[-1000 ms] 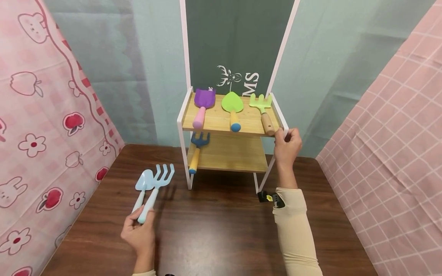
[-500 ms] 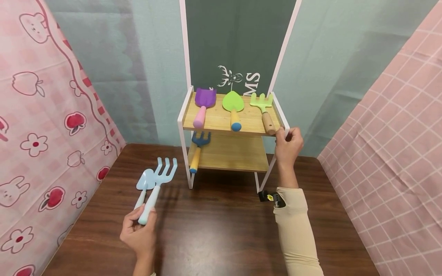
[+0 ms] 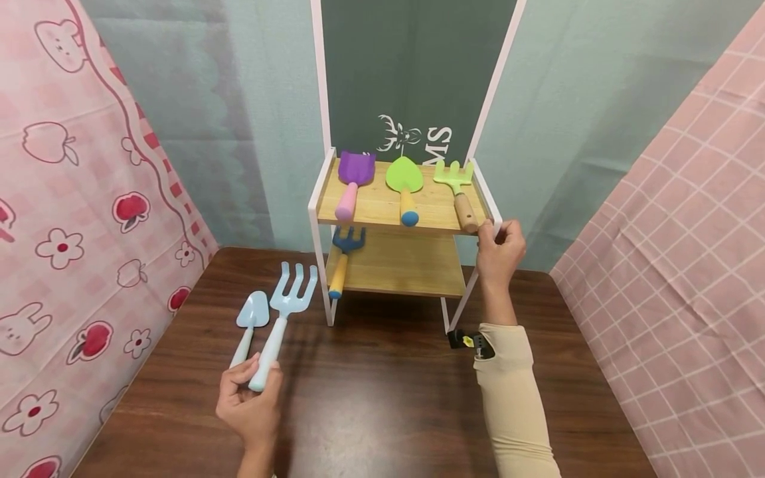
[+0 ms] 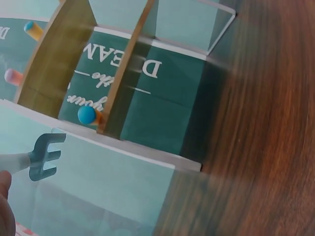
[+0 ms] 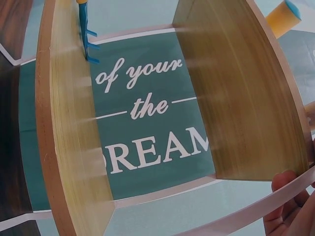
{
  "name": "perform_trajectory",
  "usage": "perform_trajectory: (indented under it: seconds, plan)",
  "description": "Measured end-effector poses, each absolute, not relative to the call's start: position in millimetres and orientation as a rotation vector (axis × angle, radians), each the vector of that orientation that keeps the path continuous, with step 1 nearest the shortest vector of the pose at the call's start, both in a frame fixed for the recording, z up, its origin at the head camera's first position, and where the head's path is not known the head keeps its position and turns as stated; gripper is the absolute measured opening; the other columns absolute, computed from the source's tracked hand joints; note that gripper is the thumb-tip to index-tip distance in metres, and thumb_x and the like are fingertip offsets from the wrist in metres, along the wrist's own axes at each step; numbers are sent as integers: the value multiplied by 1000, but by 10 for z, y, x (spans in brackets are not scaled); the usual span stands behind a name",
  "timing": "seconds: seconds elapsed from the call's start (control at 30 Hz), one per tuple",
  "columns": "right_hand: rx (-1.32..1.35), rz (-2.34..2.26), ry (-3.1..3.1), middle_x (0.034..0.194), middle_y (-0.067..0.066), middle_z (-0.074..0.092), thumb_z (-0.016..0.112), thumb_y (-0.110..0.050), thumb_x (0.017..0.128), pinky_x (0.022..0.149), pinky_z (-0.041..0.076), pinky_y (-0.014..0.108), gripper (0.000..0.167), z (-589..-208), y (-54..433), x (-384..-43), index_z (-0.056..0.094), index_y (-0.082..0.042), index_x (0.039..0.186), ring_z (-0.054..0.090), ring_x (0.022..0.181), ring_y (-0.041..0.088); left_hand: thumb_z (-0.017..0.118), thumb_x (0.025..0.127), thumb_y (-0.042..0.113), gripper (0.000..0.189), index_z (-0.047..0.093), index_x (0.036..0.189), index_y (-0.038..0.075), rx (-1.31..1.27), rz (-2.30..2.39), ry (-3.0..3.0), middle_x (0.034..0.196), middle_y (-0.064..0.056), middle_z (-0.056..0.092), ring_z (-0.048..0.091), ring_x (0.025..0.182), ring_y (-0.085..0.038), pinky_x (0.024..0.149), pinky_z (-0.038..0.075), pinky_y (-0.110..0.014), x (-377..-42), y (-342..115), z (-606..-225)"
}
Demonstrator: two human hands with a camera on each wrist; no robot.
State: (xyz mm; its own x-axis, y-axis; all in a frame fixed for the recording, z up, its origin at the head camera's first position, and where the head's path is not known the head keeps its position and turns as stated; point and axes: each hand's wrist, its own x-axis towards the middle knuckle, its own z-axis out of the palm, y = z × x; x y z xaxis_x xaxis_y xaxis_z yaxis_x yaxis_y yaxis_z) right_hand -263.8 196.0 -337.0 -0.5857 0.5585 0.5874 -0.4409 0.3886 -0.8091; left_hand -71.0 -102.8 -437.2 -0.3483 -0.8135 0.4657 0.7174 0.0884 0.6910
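In the head view my left hand (image 3: 251, 405) pinches the handle of a light blue hand fork (image 3: 293, 299), lifted over the table with its tines toward the shelf. The left wrist view shows the hand fork (image 4: 43, 157) beside the rack's side frame. A light blue trowel (image 3: 254, 311) lies on the table just left of it, its handle end partly hidden behind my left fingers. My right hand (image 3: 501, 255) grips the front right corner of a two-tier shelf rack (image 3: 406, 265). In the right wrist view, fingers (image 5: 283, 179) curl round its white frame (image 5: 246, 209).
On the top shelf lie a purple shovel (image 3: 356, 169), a green trowel (image 3: 404, 174) and a green rake (image 3: 455, 174). A blue fork (image 3: 339, 269) with a yellow handle lies at the lower shelf's left. Patterned cloths hang at both sides of the brown table (image 3: 358, 405).
My left hand has moved slightly right, and the hand fork has risen and shifted toward the rack, away from the trowel. The right hand keeps its hold on the corner.
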Motion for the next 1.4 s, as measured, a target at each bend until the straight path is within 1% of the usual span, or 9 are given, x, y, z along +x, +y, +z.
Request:
perform_trajectory:
  seconds: [0.2,0.37,0.47,0.7,0.87,1.03,1.13,1.23,1.4]
  plan:
    - [-89,1388,-1713,54,-4,47,58,-1,81,48,31,19,22,-3189,1836,-2473,43,5,66,45,49,4,57,56,-32,16,47,65,-25,93,-1551,-1116,75,-17,62,65,75,-20,69,51,-21,-701,-999,-4311]
    - [-82,1392,-1711,52,-6,48,57,0,80,48,31,18,21,-3091,1767,-2365,43,4,65,44,50,3,57,55,-31,16,46,63,-24,55,-1535,-1128,73,-18,61,65,73,-19,66,51,-21,-699,-985,-4264]
    - [-84,1387,-1708,52,-7,47,58,0,80,48,30,19,21,-3131,1789,-2406,43,4,64,44,50,3,57,54,-31,16,46,63,-24,36,-1537,-1125,73,-18,62,64,72,-20,65,51,-20,-699,-975,-4250]
    - [-89,1363,-1726,51,-18,47,60,-10,81,49,33,22,24,-3376,1952,-2653,44,-5,64,47,50,4,56,53,-34,18,50,63,-20,-21,-1602,-1093,76,-20,61,64,73,-23,65,52,-21,-707,-967,-4285]
    - [-92,1371,-1730,51,-17,48,61,-10,81,49,34,22,24,-3385,1952,-2657,44,-6,64,47,51,6,56,53,-35,20,52,65,-20,-62,-1635,-1105,78,-20,62,64,73,-22,65,51,-20,-716,-952,-4331]
    - [-104,1388,-1717,52,-14,47,61,-7,81,48,33,21,23,-3369,1948,-2638,45,-3,65,46,50,3,55,53,-35,20,51,65,-20,-83,-1644,-1129,77,-20,61,65,74,-21,66,52,-20,-713,-838,-4227]
    - [-99,1400,-1703,54,-10,47,59,-4,81,48,32,20,22,-3282,1897,-2549,44,0,65,45,49,1,55,53,-36,20,49,65,-21,-88,-1668,-1137,76,-20,61,65,75,-21,67,52,-22,-725,-766,-4208]
    - [-93,1402,-1707,54,-7,48,58,-2,81,48,33,18,22,-3174,1832,-2438,44,1,64,45,49,1,56,52,-36,21,47,65,-22,-97,-1676,-1169,77,-21,60,65,76,-21,67,52,-22,-758,-708,-4265]
    - [-89,1399,-1706,54,-6,48,57,-1,80,50,32,18,21,-3095,1774,-2354,44,3,64,45,51,2,59,52,-35,23,49,67,-19,-154,-1708,-1191,80,-22,59,64,79,-22,67,52,-23,-837,-609,-4407]
